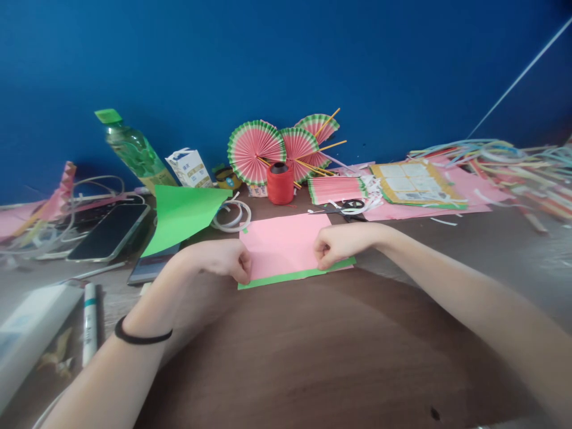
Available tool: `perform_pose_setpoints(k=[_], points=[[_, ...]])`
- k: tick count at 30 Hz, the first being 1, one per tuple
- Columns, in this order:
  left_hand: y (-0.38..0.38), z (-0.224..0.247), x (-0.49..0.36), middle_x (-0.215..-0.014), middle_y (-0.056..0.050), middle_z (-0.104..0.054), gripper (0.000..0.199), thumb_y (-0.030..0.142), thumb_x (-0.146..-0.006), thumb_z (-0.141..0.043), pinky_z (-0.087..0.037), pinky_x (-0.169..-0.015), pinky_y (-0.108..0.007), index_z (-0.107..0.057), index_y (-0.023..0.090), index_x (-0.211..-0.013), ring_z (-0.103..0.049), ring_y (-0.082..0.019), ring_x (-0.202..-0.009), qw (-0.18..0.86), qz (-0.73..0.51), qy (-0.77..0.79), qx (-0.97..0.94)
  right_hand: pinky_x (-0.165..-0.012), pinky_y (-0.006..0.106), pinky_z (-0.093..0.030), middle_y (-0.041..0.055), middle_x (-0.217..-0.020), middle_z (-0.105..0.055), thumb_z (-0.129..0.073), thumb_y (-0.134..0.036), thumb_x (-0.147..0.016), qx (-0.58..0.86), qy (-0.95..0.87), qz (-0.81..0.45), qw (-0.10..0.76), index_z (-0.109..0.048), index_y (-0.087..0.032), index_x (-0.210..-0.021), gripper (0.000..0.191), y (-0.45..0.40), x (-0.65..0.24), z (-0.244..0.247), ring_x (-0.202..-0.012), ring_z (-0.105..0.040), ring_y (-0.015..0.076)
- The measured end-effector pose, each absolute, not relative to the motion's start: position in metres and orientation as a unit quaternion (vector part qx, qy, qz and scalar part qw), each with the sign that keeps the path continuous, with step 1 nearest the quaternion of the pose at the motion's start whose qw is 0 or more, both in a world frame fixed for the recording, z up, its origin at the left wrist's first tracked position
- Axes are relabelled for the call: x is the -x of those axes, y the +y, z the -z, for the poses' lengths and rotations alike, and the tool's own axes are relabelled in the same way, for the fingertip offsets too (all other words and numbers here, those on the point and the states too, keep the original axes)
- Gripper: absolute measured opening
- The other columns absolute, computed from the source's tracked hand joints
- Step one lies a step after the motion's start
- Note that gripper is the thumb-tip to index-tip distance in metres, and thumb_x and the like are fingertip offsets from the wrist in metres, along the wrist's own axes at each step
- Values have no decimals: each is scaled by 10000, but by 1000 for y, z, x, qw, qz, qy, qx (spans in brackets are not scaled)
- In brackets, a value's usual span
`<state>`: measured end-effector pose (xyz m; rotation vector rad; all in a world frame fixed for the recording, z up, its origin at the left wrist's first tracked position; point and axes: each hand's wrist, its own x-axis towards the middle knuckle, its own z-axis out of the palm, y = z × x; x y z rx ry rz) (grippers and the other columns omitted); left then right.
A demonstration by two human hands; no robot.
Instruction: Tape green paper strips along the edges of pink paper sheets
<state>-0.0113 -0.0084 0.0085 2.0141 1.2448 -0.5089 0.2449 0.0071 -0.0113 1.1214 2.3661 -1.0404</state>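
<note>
A pink paper sheet [283, 244] lies on the brown table [290, 351], with a green strip [286, 277] along its near edge. My left hand [230, 260] is closed at the sheet's left edge, its fingertips down by the strip's left end. At the right part of the sheet, my right hand [335, 243] is closed too, fingertips on the paper just above the strip. Both hands have curled fingers, and whether they pinch the paper or only press on it is hidden.
Behind are a red thread spool [280, 186], folded pink-and-green fans [256, 152] and black scissors [353, 210]. Green paper [185, 213], a phone [111, 232], a bottle [138, 152] and a marker [90, 322] are left. Paper strips [513, 167] pile up at right.
</note>
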Motion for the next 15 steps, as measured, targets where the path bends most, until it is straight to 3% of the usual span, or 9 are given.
perform_pose_setpoints(k=[15], points=[[-11, -11, 7, -525, 39, -482, 133, 286, -562, -568, -256, -487, -227, -602, 161, -590, -389, -98, -516, 340, 205, 495, -773, -513, 224, -321, 2, -593, -537, -594, -392, -668, -395, 827, 368, 156, -635, -128, -725, 274, 7, -244, 11, -545, -447, 100]])
